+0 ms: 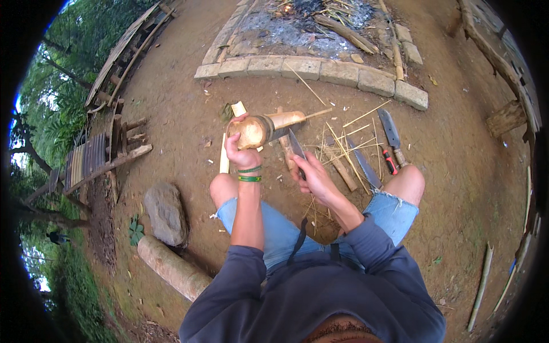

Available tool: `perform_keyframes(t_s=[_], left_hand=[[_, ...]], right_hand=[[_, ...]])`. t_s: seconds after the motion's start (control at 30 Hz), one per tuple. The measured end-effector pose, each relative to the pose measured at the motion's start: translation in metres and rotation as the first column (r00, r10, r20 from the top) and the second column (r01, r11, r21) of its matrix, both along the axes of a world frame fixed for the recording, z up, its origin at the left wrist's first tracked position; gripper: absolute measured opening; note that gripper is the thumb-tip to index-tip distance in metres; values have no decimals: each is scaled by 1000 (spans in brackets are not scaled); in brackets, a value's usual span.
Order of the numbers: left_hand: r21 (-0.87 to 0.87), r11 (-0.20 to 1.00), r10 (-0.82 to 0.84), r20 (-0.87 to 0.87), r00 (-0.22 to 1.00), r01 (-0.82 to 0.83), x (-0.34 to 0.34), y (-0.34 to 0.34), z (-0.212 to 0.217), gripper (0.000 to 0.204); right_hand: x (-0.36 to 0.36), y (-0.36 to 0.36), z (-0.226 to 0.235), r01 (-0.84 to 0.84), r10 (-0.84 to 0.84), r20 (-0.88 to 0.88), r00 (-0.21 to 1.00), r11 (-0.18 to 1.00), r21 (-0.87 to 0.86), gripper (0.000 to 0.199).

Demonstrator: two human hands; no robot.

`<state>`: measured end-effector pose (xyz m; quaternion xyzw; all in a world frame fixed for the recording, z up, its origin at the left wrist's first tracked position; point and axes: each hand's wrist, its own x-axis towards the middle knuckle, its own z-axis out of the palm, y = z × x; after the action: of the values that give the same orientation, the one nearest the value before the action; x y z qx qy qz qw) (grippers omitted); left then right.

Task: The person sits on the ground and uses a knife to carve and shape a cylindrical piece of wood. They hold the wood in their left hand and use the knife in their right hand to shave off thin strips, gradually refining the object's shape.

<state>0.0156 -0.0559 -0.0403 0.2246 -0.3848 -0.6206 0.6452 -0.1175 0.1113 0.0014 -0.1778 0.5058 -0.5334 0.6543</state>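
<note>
My left hand is closed around a bamboo section with a pale, cut round face and a dark outer band. In my right hand is a knife, its blade pointing up and left, close to the bamboo's right side. Whether the blade touches the bamboo I cannot tell. Just beyond, a pale wooden piece lies partly behind the bamboo. To the right, thin split sticks are strewn over the ground, beside a broad blade and a short wooden rod.
A machete and a red-and-black handled tool lie near my right knee. Ahead, a brick border frames an ashy fire pit with a burnt log. A large stone and a thick log rest at my left.
</note>
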Motion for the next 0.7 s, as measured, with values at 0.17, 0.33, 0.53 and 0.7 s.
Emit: perform_keyframes(t_s=[0.17,0.33,0.53,0.7], left_hand=[[-26,994,-101,100,990,104,5,28,39,53],[-12,991,-127,162,979,130,10,40,46,53],[-113,982,-121,242,963,151,-1,47,60,54],[-157,977,-94,283,955,143,6,37,53,54]], right_hand=[[-26,37,-14,8,-8,117,993,1000,-1,28],[-33,52,-22,-75,74,101,992,997,6,32],[-36,45,-31,-142,121,-484,867,990,-7,25],[-27,23,4,-167,-28,-709,705,965,-204,16]])
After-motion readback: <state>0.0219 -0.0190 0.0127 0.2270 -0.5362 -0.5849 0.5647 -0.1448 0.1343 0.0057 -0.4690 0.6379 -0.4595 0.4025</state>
